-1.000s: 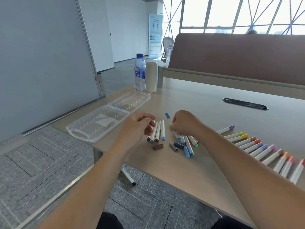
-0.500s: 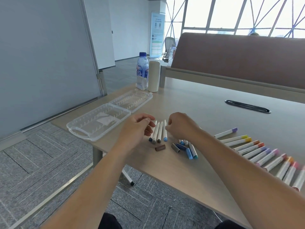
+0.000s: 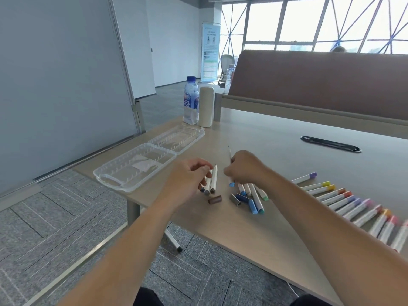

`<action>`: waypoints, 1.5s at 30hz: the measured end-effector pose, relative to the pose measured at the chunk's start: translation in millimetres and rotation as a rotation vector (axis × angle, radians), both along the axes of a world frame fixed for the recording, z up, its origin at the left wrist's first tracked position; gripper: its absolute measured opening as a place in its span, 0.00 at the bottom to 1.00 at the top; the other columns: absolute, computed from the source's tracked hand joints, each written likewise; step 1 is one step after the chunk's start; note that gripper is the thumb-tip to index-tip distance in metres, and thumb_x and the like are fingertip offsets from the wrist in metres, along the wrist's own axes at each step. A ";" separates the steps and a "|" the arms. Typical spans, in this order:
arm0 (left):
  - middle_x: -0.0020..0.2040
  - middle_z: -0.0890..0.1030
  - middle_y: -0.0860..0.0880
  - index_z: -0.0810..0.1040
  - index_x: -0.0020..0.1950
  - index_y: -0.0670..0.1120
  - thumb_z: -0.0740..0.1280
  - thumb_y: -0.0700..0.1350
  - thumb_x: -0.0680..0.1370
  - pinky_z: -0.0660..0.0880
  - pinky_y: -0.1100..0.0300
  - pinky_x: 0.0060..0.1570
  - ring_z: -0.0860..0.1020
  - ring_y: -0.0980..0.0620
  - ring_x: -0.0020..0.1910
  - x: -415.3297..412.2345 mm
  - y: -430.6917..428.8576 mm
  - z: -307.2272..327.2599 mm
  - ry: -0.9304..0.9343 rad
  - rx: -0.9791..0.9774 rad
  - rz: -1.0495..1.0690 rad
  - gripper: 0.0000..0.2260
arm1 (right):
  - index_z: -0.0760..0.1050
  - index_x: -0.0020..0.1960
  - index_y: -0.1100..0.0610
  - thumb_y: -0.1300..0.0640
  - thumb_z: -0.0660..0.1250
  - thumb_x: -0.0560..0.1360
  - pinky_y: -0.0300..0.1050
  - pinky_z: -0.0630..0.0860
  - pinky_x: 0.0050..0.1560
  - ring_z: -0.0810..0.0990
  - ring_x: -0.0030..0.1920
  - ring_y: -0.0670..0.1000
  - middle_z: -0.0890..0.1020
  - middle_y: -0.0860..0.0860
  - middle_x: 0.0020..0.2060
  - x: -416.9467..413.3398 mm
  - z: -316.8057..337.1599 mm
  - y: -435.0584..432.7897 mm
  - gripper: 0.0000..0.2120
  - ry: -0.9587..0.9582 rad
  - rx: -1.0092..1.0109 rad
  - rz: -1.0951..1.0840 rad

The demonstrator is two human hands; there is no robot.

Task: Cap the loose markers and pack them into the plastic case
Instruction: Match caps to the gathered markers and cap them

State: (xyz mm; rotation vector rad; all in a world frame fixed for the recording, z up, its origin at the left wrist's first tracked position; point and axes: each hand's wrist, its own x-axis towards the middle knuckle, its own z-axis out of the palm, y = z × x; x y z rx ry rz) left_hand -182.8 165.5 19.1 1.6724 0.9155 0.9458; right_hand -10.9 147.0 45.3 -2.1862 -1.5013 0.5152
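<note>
Head view, looking down over both forearms at a pale wooden table [image 3: 287, 164].

Left hand [image 3: 189, 176]: fingers curled down over the upper part of three white-barrelled markers [image 3: 210, 183], which lie side by side. Their dark ends point towards me and stick out below the knuckles. Grip is narrow and closed on the bundle. I cannot tell whether the bundle is lifted or resting on the wood.

Right hand [image 3: 245, 167]: a closed fist around one thin blue-ended white marker [image 3: 231, 184], held nearly upright. The blue end shows under the fist and the fine bare tip rises above it. The two hands are close together but not touching.

Just beside the left hand's bundle, on my side, a brown cylindrical cap [image 3: 214, 199] lies loose. To its right are a grey cap [image 3: 235, 199] and a dark blue cap [image 3: 242, 197], at the edge of a heap of loose markers [image 3: 256, 196] below the right hand.

A clear plastic case [image 3: 123, 188] lies open flat on the left of the table, both ribbed halves facing up, well apart from either hand. I see no markers in it.

A row of capped markers [image 3: 335, 197] runs off to the right, under the right forearm.

At the far corner, a water bottle with a blue lid [image 3: 191, 100] and a white cylinder [image 3: 206, 107] stand touching. A black oval slot [image 3: 331, 144] is set into the tabletop.
</note>
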 end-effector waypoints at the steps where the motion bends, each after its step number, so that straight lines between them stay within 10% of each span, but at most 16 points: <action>1: 0.38 0.82 0.50 0.82 0.49 0.44 0.65 0.38 0.80 0.74 0.66 0.33 0.76 0.56 0.33 4.7 -3.6 -1.1 0.057 0.024 -0.026 0.07 | 0.71 0.36 0.63 0.64 0.66 0.72 0.42 0.68 0.31 0.73 0.29 0.54 0.74 0.55 0.28 6.5 4.0 -9.1 0.07 0.074 0.039 -0.001; 11: 0.44 0.78 0.54 0.82 0.53 0.50 0.75 0.52 0.70 0.74 0.59 0.44 0.75 0.58 0.41 60.8 -43.9 -1.2 0.672 0.392 -0.197 0.14 | 0.76 0.46 0.60 0.60 0.66 0.76 0.41 0.73 0.28 0.79 0.28 0.50 0.82 0.56 0.36 72.5 15.0 -99.1 0.03 0.216 0.187 -0.040; 20: 0.50 0.77 0.53 0.82 0.52 0.52 0.74 0.55 0.73 0.67 0.62 0.44 0.74 0.55 0.49 74.7 -58.1 -11.4 0.810 0.516 -0.190 0.11 | 0.76 0.50 0.62 0.58 0.66 0.77 0.39 0.71 0.29 0.79 0.30 0.50 0.84 0.59 0.43 89.9 14.6 -127.9 0.07 0.218 0.191 -0.030; 32: 0.39 0.83 0.47 0.79 0.60 0.47 0.63 0.33 0.80 0.71 0.62 0.35 0.74 0.53 0.32 66.6 -49.3 14.6 -0.042 -0.072 -0.128 0.14 | 0.75 0.47 0.62 0.55 0.66 0.78 0.38 0.74 0.34 0.78 0.29 0.46 0.84 0.58 0.41 75.2 6.0 -122.1 0.09 0.155 0.192 0.088; 37: 0.38 0.82 0.42 0.77 0.54 0.37 0.64 0.33 0.79 0.70 0.57 0.35 0.73 0.51 0.30 64.9 -45.5 21.3 -0.048 -0.063 -0.084 0.05 | 0.76 0.41 0.51 0.54 0.67 0.79 0.40 0.71 0.35 0.75 0.29 0.46 0.79 0.48 0.32 66.9 2.4 -122.0 0.08 0.080 0.176 0.190; 45: 0.35 0.81 0.46 0.80 0.47 0.41 0.63 0.33 0.79 0.70 0.58 0.34 0.72 0.52 0.30 62.5 -44.3 20.8 -0.056 -0.032 -0.062 0.07 | 0.77 0.66 0.51 0.52 0.69 0.78 0.42 0.76 0.45 0.77 0.35 0.44 0.83 0.50 0.50 64.4 -2.6 -122.1 0.17 0.082 0.155 0.194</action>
